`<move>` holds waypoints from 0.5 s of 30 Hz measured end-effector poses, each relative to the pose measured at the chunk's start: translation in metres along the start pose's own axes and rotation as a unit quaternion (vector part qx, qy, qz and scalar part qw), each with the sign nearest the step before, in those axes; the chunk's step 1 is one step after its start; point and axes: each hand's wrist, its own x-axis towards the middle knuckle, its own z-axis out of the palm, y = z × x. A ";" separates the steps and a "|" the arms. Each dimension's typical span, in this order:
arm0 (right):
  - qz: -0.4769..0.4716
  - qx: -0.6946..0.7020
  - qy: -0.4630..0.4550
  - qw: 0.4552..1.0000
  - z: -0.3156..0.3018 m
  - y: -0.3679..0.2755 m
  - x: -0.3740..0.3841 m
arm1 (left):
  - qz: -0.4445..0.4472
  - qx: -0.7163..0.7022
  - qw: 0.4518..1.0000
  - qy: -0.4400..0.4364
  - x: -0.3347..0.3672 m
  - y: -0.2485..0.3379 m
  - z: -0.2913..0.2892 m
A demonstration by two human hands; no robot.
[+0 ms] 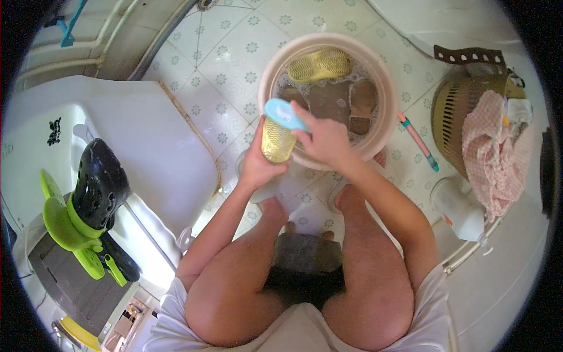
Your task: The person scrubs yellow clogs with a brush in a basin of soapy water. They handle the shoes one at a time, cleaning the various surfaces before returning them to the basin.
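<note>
My left hand (258, 164) grips a yellow-soled shoe (278, 143) with its ridged sole facing up, just off the near-left rim of a pink basin (385, 126). In my right hand (328, 138) is a light blue scrubbing brush (284, 114), held over the far end of that sole. Whether its bristles touch the sole is hidden beneath the brush. Inside the basin, another yellow-soled shoe (319, 64) lies sole up at the far side. Brown footwear-like pieces (363, 97) sit in the murky, sudsy water.
Right of the basin, a pink and teal stick-shaped thing (419, 142) lies on the tiled floor (234, 88). Farther right are a slatted basket (454, 117) with checked cloth (489, 152) and a white bottle (457, 208). Black and green clogs (97, 188) are at left, beside a white fixture (158, 135).
</note>
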 end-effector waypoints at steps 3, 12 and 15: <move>-0.061 -0.014 0.023 0.998 0.006 -0.004 -0.005 | -0.013 0.016 0.999 -0.026 0.001 -0.002 -0.005; -0.016 -0.005 -0.034 0.999 -0.012 -0.015 0.009 | -0.014 0.033 0.999 -0.002 0.000 -0.003 -0.003; 0.018 -0.012 -0.012 1.000 -0.021 -0.015 0.008 | 0.012 0.042 0.999 0.014 0.000 0.004 0.005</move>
